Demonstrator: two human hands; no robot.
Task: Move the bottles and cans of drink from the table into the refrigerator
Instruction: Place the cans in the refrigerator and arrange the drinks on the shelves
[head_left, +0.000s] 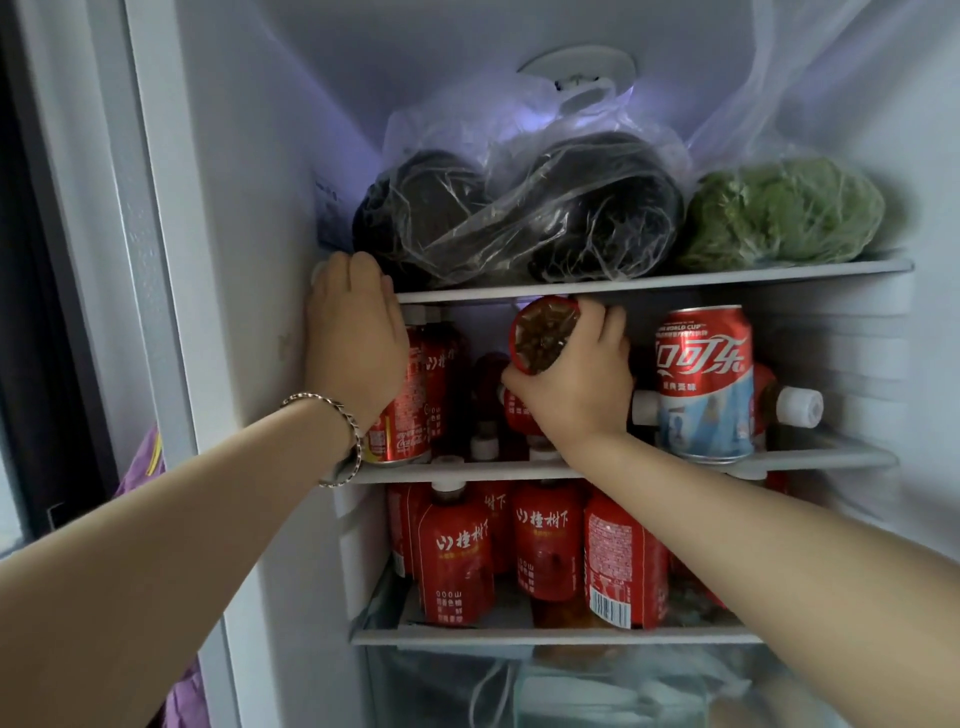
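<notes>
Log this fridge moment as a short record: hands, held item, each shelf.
left hand: at the left end of the top shelf, fingers hidden
right hand: grips a red bottle, base toward camera, just under the top shelf
middle shelf: upright cola can, capped bottles lying behind it
top shelf: bagged dark vegetables, bagged greens
lower shelf: upright bottles

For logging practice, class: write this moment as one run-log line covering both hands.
right hand: grips bottle on its side, above middle shelf | left hand: at top shelf left end, grip unclear
</notes>
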